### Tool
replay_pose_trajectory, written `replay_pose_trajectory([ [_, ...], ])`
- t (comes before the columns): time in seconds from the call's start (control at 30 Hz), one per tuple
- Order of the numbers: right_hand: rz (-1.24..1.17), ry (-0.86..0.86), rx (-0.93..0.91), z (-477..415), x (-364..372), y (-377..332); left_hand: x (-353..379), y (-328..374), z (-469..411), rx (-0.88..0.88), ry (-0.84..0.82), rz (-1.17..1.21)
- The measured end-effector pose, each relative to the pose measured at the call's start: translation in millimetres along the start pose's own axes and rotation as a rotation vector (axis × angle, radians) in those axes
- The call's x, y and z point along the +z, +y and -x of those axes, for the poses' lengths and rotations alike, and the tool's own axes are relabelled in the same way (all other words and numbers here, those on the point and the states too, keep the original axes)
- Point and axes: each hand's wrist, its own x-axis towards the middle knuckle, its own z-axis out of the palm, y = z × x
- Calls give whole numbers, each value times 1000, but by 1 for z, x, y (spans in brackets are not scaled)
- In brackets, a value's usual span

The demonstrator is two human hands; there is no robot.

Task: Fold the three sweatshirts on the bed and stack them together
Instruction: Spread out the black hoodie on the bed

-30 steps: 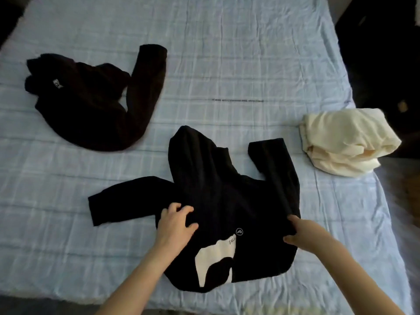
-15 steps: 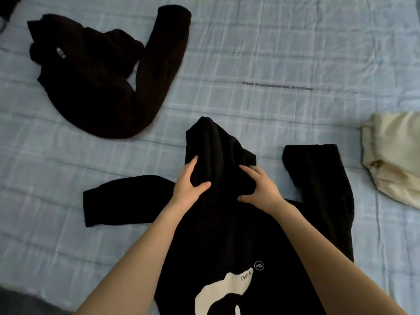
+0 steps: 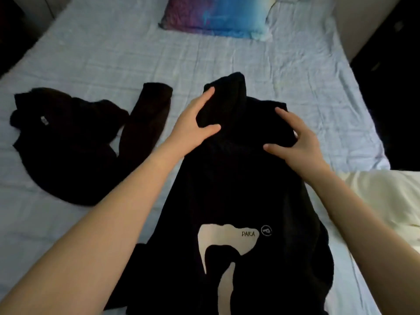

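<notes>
Palms down on the black hoodie [image 3: 238, 196], spread print-up near the front edge of the bed [image 3: 113, 53], hood toward the pillow [image 3: 218, 14], pale print and the word PAKA facing up; left hand [image 3: 193, 126] flat on the hood's left side, fingers straight, thumb splayed across the fabric; right hand [image 3: 297, 144] flat on the hood's right side, fingers spread, thumb out; nothing gripped by either. Farther apart than half a second ago, when close together near the hood's middle; hood broader between them than then.

Left of the hoodie and well apart from it, second dark sweatshirt [image 3: 68, 144], crumpled, one sleeve stretched up the sheet, lying as before; at the right edge, cream sweatshirt [image 3: 381, 196], just beside the right forearm, partly out of frame, unmoved.

Pillow newly in view at the head of the bed; hoodie's sleeves, plain earlier, now mostly hidden beneath the forearms.
</notes>
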Motion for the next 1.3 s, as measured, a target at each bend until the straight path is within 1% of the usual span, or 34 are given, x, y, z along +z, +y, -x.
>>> replay_pose_trajectory([
  [0.07, 180, 12, -10, -41, 2, 1, 2, -1, -41, -32, -19, -114],
  [0.1, 267, -16, 26, -51, 8, 5, 8, -7, -49, -90, -36, -209],
  [0.17, 429, -65, 75, -45, 27, 19, 28, -28, -33, -187, -62, -426],
  [0.2, 492, -72, 59, -27, 43, 29, 44, -41, -11, -183, -79, -540],
  [0.27, 520, -100, 22, 29, 81, 53, 82, -73, 50, -108, -159, -751],
  [0.37, 620, -185, 19, 119, 136, 97, 127, -128, 130, -69, -304, -944],
  [0.43, 729, -260, 47, 152, 154, 137, 136, -166, 155, -75, -373, -1023],
  [0.5, 813, -304, 63, 162, 161, 170, 135, -200, 165, -42, -374, -1036],
  [0.6, 846, -248, 22, 162, 174, 198, 139, -239, 173, 77, -251, -965],
  [0.67, 866, -191, -21, 163, 182, 208, 143, -254, 172, 131, -184, -982],
  [0.77, 905, -176, -31, 165, 180, 212, 146, -255, 173, 152, -163, -1000],
  [0.93, 941, -196, -10, 165, 179, 208, 142, -243, 173, 70, -252, -1045],
  [1.0, 956, -242, 18, 163, 175, 198, 138, -230, 169, -9, -343, -1047],
  [1.03, 929, -245, 26, 163, 174, 190, 136, -220, 166, -62, -398, -1011],
  [1.1, 720, -192, 29, 180, 168, 164, 130, -192, 173, -115, -457, -885],
  [1.13, 573, -131, 4, 200, 164, 148, 124, -178, 188, -70, -413, -799],
  [1.17, 450, -73, -27, 226, 160, 131, 117, -164, 212, 7, -309, -701],
  [1.2, 373, -28, -49, 259, 156, 116, 108, -149, 244, 88, -171, -604],
  [1.23, 333, 4, -54, 295, 153, 107, 102, -138, 282, 142, -29, -531],
  [1.27, 310, 22, -33, 330, 153, 101, 99, -133, 322, 159, 121, -476],
  [1.3, 299, 39, 16, 360, 154, 101, 98, -132, 357, 139, 245, -441],
])
